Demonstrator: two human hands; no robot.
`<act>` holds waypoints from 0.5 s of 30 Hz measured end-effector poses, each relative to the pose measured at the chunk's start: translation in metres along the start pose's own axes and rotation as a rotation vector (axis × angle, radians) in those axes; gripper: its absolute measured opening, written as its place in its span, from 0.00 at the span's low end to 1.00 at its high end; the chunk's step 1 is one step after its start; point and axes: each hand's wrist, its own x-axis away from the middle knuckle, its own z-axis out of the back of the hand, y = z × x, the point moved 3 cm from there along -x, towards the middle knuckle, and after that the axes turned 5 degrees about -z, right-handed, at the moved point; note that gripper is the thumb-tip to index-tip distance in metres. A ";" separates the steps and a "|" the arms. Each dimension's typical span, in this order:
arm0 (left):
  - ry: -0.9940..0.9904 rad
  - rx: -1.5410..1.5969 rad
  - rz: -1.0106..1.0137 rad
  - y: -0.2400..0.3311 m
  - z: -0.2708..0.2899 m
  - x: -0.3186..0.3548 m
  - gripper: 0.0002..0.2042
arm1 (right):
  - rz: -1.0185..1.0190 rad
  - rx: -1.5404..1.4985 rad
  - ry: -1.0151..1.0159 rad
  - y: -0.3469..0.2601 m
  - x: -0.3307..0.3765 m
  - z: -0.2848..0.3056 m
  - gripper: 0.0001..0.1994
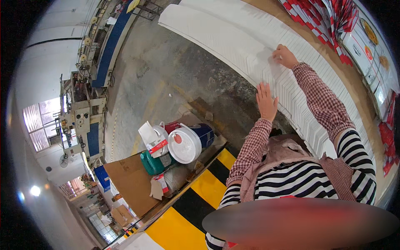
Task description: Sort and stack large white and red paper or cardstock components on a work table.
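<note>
A long row of overlapping white sheets (pixel 225 31), fanned like steps, runs from the top middle down along the right on a brown surface. My left hand (pixel 267 102) lies flat at the near-left edge of the row, fingers stretched and slightly apart, holding nothing. Farther up, my right hand (pixel 285 57) rests on the sheets with its fingers curled down. Whether a sheet edge is pinched in those fingers is hidden. Checked sleeves cover both forearms.
Beyond the row, red-and-white folded packages (pixel 318 25) lie beside a glossy printed pack (pixel 366 48). Left of me stand a white bucket (pixel 184 146), a dark blue bucket (pixel 205 134), a green jug (pixel 152 163) and cardboard (pixel 127 177), near a yellow-black striped edge (pixel 189 206). Machinery (pixel 89 116) lines the far left.
</note>
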 end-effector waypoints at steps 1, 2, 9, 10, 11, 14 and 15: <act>0.021 -0.011 -0.001 0.002 -0.001 0.003 0.32 | 0.041 0.077 -0.046 -0.003 -0.004 -0.001 0.09; 0.023 -0.014 -0.003 0.004 -0.003 0.005 0.32 | 0.083 0.154 -0.092 -0.006 -0.007 -0.001 0.09; -0.048 -0.032 -0.027 0.006 -0.007 0.009 0.33 | -0.333 -0.042 -0.283 0.039 0.009 -0.010 0.14; -0.077 -0.041 -0.019 0.003 -0.006 0.009 0.32 | -0.324 -0.023 -0.223 0.040 0.020 -0.015 0.17; -0.082 -0.038 -0.010 0.001 -0.005 0.006 0.32 | -0.316 -0.002 -0.162 0.042 0.028 -0.019 0.20; -0.033 -0.034 -0.035 0.001 -0.003 0.012 0.33 | -0.326 -0.039 -0.132 0.025 0.028 -0.018 0.19; -0.033 -0.036 -0.045 0.001 -0.004 0.010 0.33 | -0.331 -0.036 -0.126 0.028 0.029 -0.017 0.19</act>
